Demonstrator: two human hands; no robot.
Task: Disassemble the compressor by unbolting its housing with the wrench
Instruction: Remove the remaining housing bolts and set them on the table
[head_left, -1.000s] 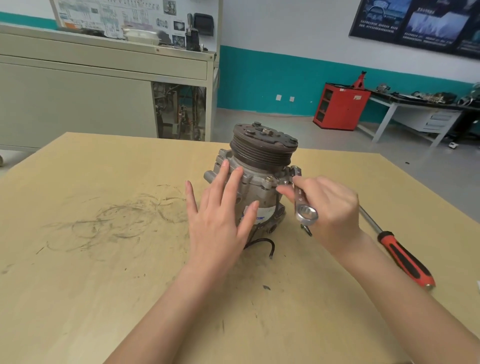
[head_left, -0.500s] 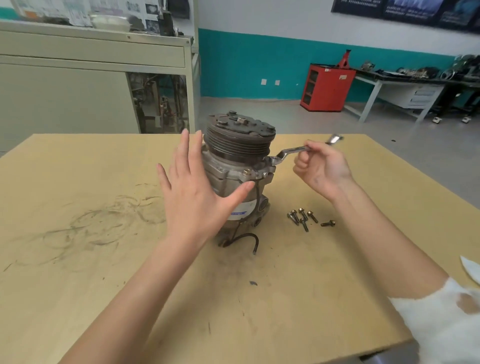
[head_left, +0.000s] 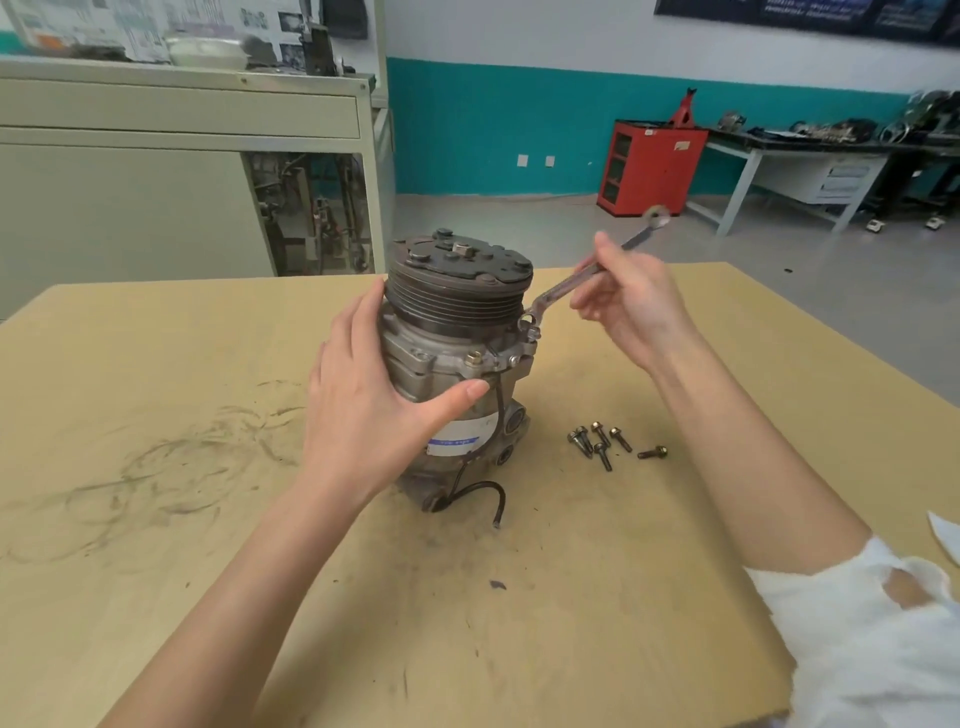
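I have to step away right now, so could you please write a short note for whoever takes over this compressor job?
The left hand presses flat against the compressor, steadying it upright on the table. The right hand holds the wrench, its ring end on a flange bolt. Done: several loose bolts lie on the table right of the compressor. Left: that flange bolt, a front bolt, then parting the housing.
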